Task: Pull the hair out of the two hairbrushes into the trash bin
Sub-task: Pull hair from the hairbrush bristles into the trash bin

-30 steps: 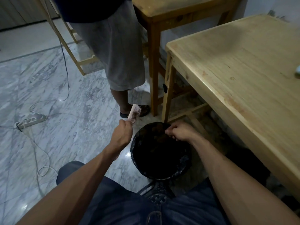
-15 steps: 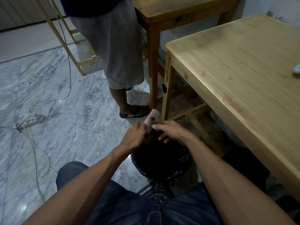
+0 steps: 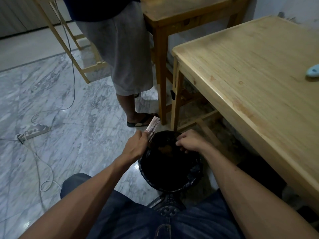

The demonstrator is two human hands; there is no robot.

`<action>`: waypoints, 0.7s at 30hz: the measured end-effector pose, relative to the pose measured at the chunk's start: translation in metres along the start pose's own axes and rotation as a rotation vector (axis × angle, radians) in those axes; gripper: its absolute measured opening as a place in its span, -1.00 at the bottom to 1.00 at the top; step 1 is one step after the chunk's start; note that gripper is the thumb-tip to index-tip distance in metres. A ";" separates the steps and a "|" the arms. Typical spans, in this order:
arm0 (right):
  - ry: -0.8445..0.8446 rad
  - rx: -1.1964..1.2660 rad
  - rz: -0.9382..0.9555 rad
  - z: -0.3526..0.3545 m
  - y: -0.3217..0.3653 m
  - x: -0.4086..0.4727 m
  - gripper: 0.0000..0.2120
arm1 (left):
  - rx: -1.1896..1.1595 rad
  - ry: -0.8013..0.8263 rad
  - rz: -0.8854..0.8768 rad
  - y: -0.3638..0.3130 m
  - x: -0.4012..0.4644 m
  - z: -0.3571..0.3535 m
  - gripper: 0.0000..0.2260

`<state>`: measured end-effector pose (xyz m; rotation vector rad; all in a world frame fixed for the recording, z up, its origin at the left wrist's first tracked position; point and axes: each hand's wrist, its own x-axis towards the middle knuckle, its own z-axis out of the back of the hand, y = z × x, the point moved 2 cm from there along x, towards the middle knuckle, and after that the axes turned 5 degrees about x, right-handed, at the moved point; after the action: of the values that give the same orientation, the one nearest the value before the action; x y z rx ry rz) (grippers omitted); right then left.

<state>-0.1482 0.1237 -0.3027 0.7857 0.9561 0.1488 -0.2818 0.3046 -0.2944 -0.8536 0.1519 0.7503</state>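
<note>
My left hand [image 3: 136,145] grips the handle of a pink hairbrush [image 3: 152,129], its bristled head pointing up and away, just left of the trash bin's far rim. The trash bin [image 3: 193,176] is round, lined with a black bag, and stands on the floor between my knees. My right hand [image 3: 191,141] hovers over the bin's far right side with its fingers curled and pinched together; whether hair is between them is too dark to tell. A light blue object [image 3: 312,71], perhaps the second brush, lies at the table's right edge.
A light wooden table [image 3: 255,69] fills the right side, a darker wooden stool [image 3: 172,18] stands behind it. A person in grey shorts [image 3: 120,54] stands beyond the bin. A power strip [image 3: 33,132] and cables lie on the marble floor at left.
My right hand has left the brush's bristles and dropped over the bin. My left hand with the brush has shifted slightly left, off the bin's middle.
</note>
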 end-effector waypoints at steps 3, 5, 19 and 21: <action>0.017 0.025 0.086 -0.012 0.015 0.000 -0.48 | -0.050 0.023 -0.001 -0.007 -0.003 -0.005 -0.64; 0.073 0.128 0.151 -0.023 0.022 0.003 -0.40 | -0.048 0.031 -0.007 -0.014 -0.004 -0.007 -0.64; 0.116 0.363 0.138 -0.033 0.019 0.004 -0.63 | -0.109 0.032 -0.032 -0.027 -0.002 -0.010 -0.65; 0.141 0.329 0.181 -0.037 0.018 0.004 -0.78 | -0.088 0.036 -0.064 -0.030 -0.003 -0.011 -0.66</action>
<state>-0.1709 0.1584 -0.3058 1.1786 1.0564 0.2089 -0.2625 0.2820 -0.2813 -0.9517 0.1232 0.6857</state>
